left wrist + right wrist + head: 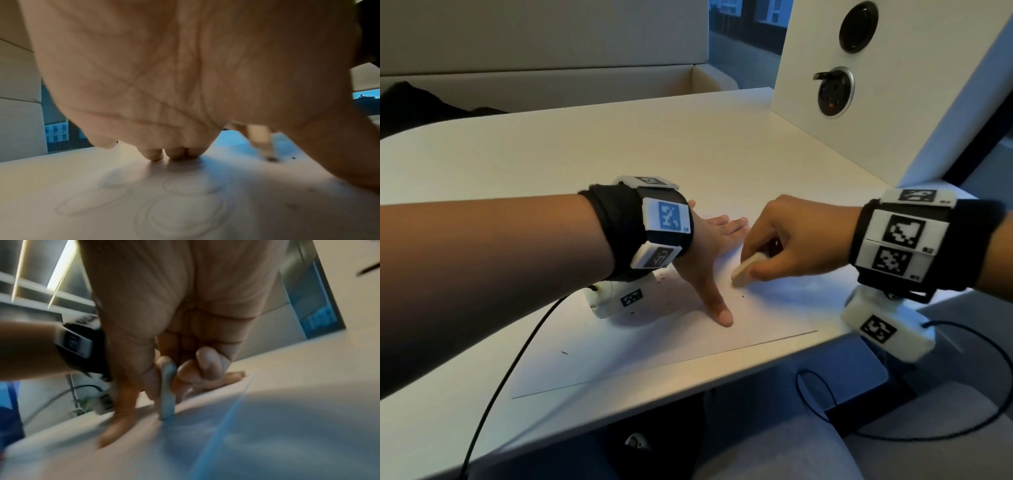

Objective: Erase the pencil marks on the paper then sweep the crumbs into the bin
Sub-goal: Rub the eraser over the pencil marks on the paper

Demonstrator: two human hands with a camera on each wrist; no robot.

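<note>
A sheet of paper (654, 349) is laid flat on the white table (551, 154), its near edge close to the table's front edge. The left hand (709, 253) is spread palm-down on the sheet, fingers straight and pointing away, the thumb splayed toward the near side; in the left wrist view the fingertips (153, 155) are seen pressed to the surface, nothing being grasped. Faint looping pencil marks (164, 203) are visible on the paper beneath this palm. The right hand (798, 236) is held knuckles-up just right of the left, wrist raised off the table. A pale eraser (746, 269) is pinched between its thumb and curled fingers — the lower end touches the paper between the left thumb and fingers. In the right wrist view the eraser (167, 392) is seen standing nearly upright, edge-on, though the frame is blurred. Dark crumbs (739, 293) are scattered on the sheet near the eraser and by the left wrist.
</note>
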